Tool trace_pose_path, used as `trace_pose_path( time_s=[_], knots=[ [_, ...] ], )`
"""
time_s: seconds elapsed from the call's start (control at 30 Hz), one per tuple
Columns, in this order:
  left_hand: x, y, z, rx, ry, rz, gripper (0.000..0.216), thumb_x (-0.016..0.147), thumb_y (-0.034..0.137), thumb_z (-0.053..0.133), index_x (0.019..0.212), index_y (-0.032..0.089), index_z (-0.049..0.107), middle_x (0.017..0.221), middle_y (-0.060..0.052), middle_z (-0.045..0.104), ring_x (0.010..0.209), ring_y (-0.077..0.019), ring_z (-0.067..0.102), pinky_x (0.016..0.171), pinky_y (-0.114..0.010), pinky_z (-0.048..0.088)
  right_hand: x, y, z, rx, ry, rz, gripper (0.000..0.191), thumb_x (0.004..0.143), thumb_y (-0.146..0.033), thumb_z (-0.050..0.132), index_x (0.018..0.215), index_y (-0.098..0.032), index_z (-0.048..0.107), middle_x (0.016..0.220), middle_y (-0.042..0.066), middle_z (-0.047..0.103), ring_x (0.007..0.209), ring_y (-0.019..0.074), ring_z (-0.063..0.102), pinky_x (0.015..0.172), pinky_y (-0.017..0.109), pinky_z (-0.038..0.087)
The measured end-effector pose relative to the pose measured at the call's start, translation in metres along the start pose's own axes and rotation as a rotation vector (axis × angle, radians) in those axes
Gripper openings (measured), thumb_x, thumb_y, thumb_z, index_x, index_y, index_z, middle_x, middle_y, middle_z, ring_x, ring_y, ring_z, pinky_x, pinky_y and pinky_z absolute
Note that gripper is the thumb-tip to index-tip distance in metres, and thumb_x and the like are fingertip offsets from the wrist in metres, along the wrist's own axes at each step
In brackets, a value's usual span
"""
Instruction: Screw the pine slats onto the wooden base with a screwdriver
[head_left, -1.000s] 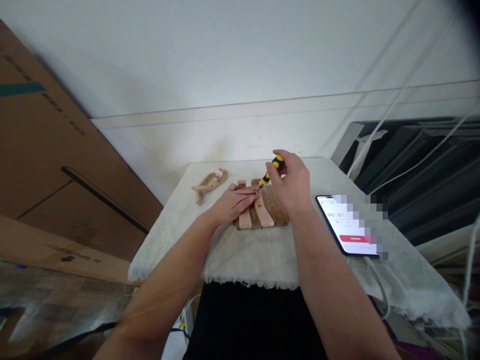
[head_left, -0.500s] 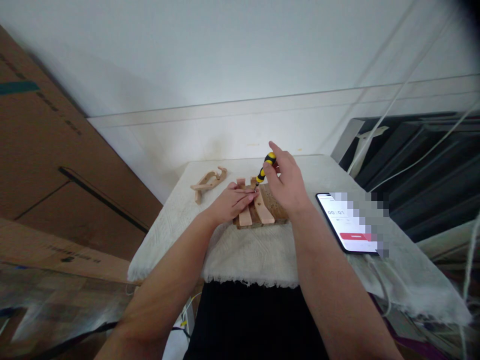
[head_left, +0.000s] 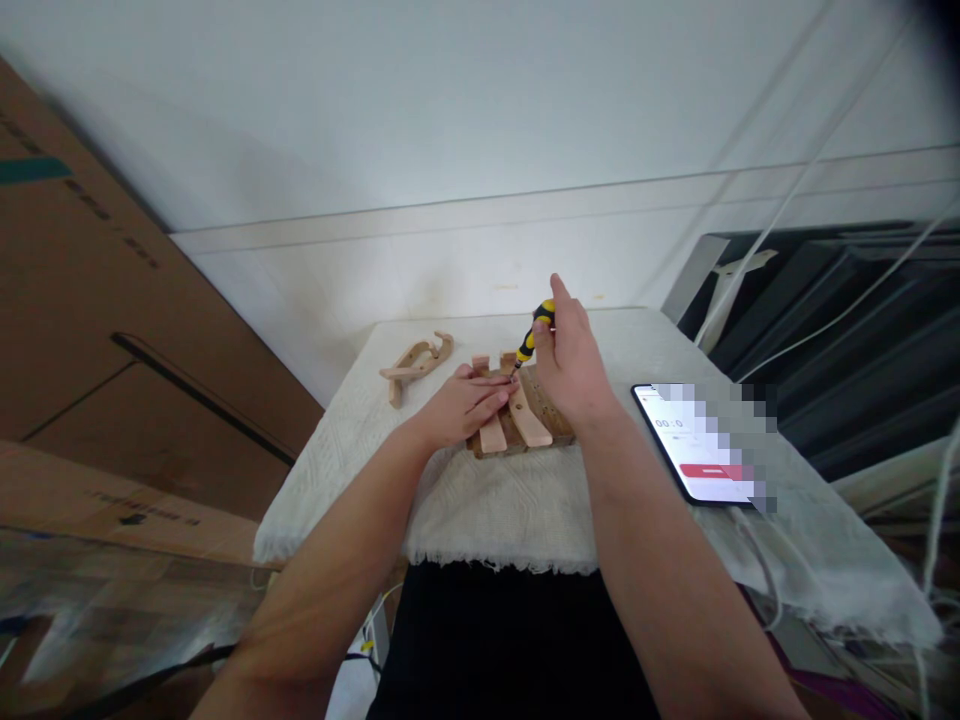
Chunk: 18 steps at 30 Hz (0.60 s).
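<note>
My right hand [head_left: 574, 362] is wrapped round the handle of a yellow and black screwdriver [head_left: 529, 340], with its index finger pointing up. The screwdriver leans, its tip down at the upper part of a pale wooden hook [head_left: 530, 424]. My left hand [head_left: 471, 402] lies across the wood from the left, its fingertips closed on this hook beside the tip. Whether they also pinch a screw is too small to tell. Under my left fingers is a second pale hook [head_left: 492, 434]. Both hooks lie on a darker brown wooden board [head_left: 551, 402], partly covered by my hands.
Another set of wooden hook pieces [head_left: 417, 366] lies at the back left of the cloth-covered table [head_left: 341, 450]. A phone [head_left: 694, 470] with a lit screen lies to the right. A large cardboard box [head_left: 112, 290] stands at left, and a white wall [head_left: 450, 260] rises behind.
My right hand and the screwdriver handle have shifted slightly right and up, with the hand turned a little. My left hand stays in place on the wood.
</note>
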<state>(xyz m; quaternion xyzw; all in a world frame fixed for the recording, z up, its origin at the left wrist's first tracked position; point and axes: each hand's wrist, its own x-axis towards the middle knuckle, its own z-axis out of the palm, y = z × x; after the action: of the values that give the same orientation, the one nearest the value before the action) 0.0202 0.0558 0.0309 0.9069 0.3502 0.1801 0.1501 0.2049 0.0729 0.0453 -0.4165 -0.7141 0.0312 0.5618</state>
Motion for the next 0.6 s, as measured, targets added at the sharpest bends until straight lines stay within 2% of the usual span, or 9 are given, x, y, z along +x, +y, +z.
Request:
trace_pose_path(
  time_s=[0.6],
  knots=[
    [-0.0004,-0.0004,0.0004,0.003,-0.007,0.007,0.050,0.103,0.039,0.022,0.136,0.021,0.054,0.142,-0.007,0.053,0.129,-0.0227,0.050,0.102,-0.043,0.030,0.0009,0.0018,0.0001,0.033,-0.006,-0.045,0.053,0.098,-0.041,0.034,0.149,-0.025,0.033,0.107,0.010,0.054,0.098,0.0222,0.055,0.093,0.045,0.047]
  ],
)
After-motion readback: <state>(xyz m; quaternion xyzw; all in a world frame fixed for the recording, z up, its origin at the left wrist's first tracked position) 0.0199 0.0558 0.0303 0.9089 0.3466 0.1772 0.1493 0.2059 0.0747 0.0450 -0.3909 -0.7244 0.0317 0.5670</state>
